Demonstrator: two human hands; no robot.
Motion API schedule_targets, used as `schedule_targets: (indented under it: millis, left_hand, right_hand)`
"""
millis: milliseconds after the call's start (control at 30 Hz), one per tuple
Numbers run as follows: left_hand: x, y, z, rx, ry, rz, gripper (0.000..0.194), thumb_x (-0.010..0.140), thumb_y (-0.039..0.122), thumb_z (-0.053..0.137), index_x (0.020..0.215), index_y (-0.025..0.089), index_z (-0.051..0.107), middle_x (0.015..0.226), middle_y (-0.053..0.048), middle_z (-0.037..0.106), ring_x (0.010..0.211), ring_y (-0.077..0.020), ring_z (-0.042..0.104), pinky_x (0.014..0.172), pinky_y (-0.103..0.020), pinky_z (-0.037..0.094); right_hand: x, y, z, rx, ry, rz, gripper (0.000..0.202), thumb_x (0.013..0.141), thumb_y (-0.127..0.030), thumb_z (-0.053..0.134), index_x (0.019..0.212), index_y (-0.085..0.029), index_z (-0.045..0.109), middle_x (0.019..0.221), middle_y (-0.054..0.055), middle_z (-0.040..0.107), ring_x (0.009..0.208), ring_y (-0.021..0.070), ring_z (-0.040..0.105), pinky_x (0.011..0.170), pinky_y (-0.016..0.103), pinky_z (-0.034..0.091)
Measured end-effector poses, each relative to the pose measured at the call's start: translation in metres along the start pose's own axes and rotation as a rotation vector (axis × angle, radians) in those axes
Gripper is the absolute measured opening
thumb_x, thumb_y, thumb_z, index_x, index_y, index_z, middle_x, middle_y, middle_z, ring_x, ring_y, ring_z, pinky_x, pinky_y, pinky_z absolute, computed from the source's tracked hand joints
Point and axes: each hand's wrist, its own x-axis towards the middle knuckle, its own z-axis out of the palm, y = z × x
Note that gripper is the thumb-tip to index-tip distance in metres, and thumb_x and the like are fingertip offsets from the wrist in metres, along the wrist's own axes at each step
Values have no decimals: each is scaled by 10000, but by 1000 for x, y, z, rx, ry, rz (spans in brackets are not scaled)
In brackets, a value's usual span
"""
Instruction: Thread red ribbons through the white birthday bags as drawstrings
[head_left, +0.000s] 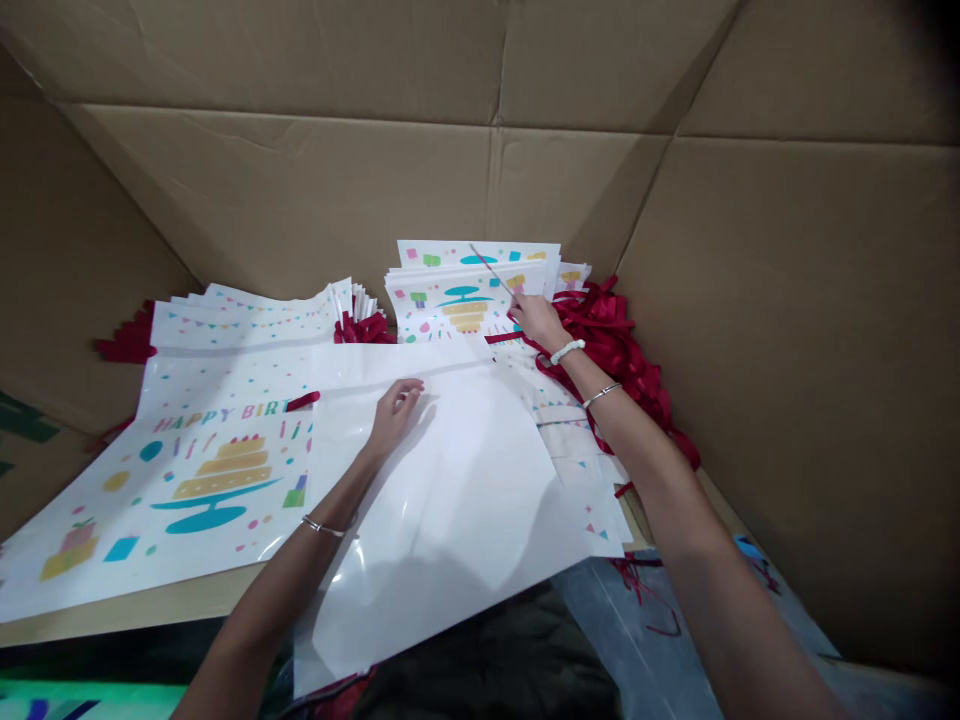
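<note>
My left hand rests on a large glossy white sheet, its fingers loosely bent with nothing seen in them. Farther up and to the right, my right hand pinches a thin rod, partly reddish, that points up and left across the printed sheets. A dark red ribbon runs by the right hand at the white sheet's top edge. Beyond it stands a stack of printed paper bags or sheets with a cake design. A heap of red ribbon lies beneath and beside my right forearm.
On the left lies a pile of "HAPPY BIRT…" printed sheets with red ribbon ends. Tall cardboard walls enclose the work surface at the back and sides. Grey plastic and loose red strands show at lower right.
</note>
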Motion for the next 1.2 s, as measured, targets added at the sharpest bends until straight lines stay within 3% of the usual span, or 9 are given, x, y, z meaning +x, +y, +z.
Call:
schedule_targets:
  millis: [200, 333, 433, 567, 667, 867, 1000, 1133, 1200]
  left_hand:
    - [16, 26, 2, -94, -6, 148, 777, 857, 579, 731, 1503, 242, 462, 1551, -163, 501, 1390, -320, 513, 1067, -425, 452]
    - [23, 27, -4, -312, 66, 13, 585, 819, 576, 740, 1236, 180, 632, 984, -92, 708, 970, -257, 676, 860, -372, 513]
    - [25, 24, -33, -483, 34, -143, 440, 779, 488, 784, 1050, 155, 691, 532, 65, 419, 533, -136, 466, 644, -320, 438]
    - [32, 17, -102, -616, -50, -262, 308, 748, 399, 839, 892, 179, 681, 489, 111, 197, 465, -88, 236, 536, -272, 327]
    - [44, 7, -160, -716, 101, -243, 233, 900, 396, 734, 829, 216, 603, 503, 92, 127, 476, -101, 220, 572, -255, 375]
    - [57, -14, -230, -679, 465, -60, 318, 1101, 509, 412, 1065, 310, 656, 741, 51, 635, 790, -116, 597, 740, -243, 507]
    - [45, -11, -194, -839, 332, -243, 411, 1105, 513, 351, 1101, 280, 690, 1029, 21, 774, 985, -155, 674, 794, -270, 559]
    - [22, -4, -94, -722, -264, -716, 245, 1024, 294, 582, 1066, 115, 743, 973, -143, 784, 945, -264, 741, 874, -366, 577]
    - [15, -1, -42, -728, -348, -760, 186, 971, 205, 657, 1103, 114, 752, 1052, -171, 780, 1028, -285, 744, 962, -384, 564]
  right_hand:
    - [-4, -111, 19, -35, -163, -394, 245, 1039, -183, 508, 1177, -139, 707, 1112, 142, 721, 943, 202, 629, 721, 247, 319]
    - [-9, -154, 33, 13, -255, -507, 236, 1053, -206, 505, 1158, -146, 708, 1081, 118, 724, 878, 180, 616, 701, 238, 310]
    - [5, -140, 32, 120, -174, -441, 259, 1059, -228, 502, 1159, -124, 717, 1090, 125, 722, 924, 180, 608, 752, 232, 343]
    - [28, -89, 26, 313, -88, -302, 227, 985, -209, 578, 1059, -71, 742, 986, 103, 715, 879, 150, 582, 799, 223, 371]
    - [34, -52, 27, 503, -80, -134, 181, 912, -218, 644, 941, -63, 733, 840, 54, 678, 757, 112, 528, 738, 223, 369]
    - [6, -26, 46, 946, -207, 176, 185, 934, -187, 643, 782, -84, 625, 652, -12, 568, 616, 46, 458, 637, 198, 397]
    - [-19, -39, 69, 1034, -270, 228, 275, 1061, -304, 596, 962, -49, 627, 757, -23, 585, 599, 20, 499, 584, 136, 454]
    - [-32, -62, 90, 1130, -364, 226, 289, 1068, -335, 600, 1004, -55, 634, 761, -22, 586, 590, 26, 523, 542, 122, 457]
    - [-35, -74, 98, 1183, -407, 211, 283, 1064, -335, 606, 1020, -57, 639, 786, -13, 599, 610, 35, 544, 555, 132, 474]
